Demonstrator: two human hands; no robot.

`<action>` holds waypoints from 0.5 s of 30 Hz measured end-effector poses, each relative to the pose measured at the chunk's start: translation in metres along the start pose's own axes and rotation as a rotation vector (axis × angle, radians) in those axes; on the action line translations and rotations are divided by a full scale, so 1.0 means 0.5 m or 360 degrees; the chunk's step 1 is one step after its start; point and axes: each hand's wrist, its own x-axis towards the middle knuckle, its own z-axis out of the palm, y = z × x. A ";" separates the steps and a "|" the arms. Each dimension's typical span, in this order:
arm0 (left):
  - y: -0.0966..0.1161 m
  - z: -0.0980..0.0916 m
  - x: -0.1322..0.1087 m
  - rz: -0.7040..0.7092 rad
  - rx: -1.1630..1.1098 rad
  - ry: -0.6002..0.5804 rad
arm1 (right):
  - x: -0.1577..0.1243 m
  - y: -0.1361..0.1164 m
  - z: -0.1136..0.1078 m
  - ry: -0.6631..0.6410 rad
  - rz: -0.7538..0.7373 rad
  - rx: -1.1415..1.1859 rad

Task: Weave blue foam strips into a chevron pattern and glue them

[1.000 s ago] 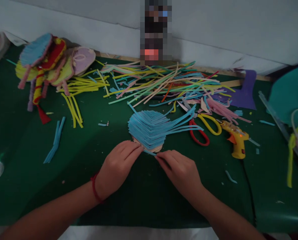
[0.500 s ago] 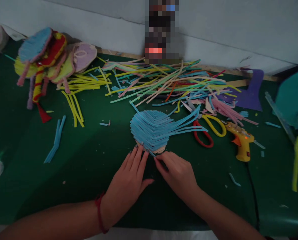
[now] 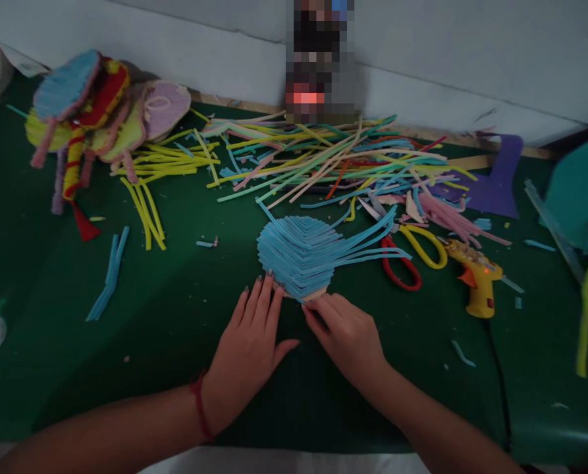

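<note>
A round, fan-like piece (image 3: 298,253) covered with blue pipe cleaners in a V pattern lies on the green table. Several long blue ends stick out to its right, and a pale base shows along its lower edge. My left hand (image 3: 251,329) lies flat with fingers stretched, its fingertips on the lower left edge of the piece. At the bottom point of the V, my right hand (image 3: 350,332) is closed in a pinch on the end of a blue pipe cleaner (image 3: 299,297). The fingertips hide part of that strand.
Scissors (image 3: 402,260) with red and yellow handles lie to the right, beside a yellow glue gun (image 3: 479,276) with a black cord. Behind is a heap of coloured pipe cleaners (image 3: 323,158). Finished fans (image 3: 66,85) are piled at back left. A purple sheet (image 3: 501,178) lies at back right.
My left hand has shifted slightly left, its fingers uncovering more of the lower edge. The right hand has moved up a little, still pinching at the bottom of the V.
</note>
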 end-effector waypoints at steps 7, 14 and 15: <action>0.003 -0.005 0.005 0.0007 0.0060 -0.0002 | -0.001 0.002 0.000 -0.0010 0.0012 0.0020; 0.000 -0.007 0.009 0.0021 0.0007 -0.0058 | -0.003 0.003 0.000 -0.0024 0.0008 -0.0022; -0.001 -0.007 0.009 0.0018 -0.0006 -0.0056 | -0.004 0.002 0.001 -0.0019 0.0022 -0.0008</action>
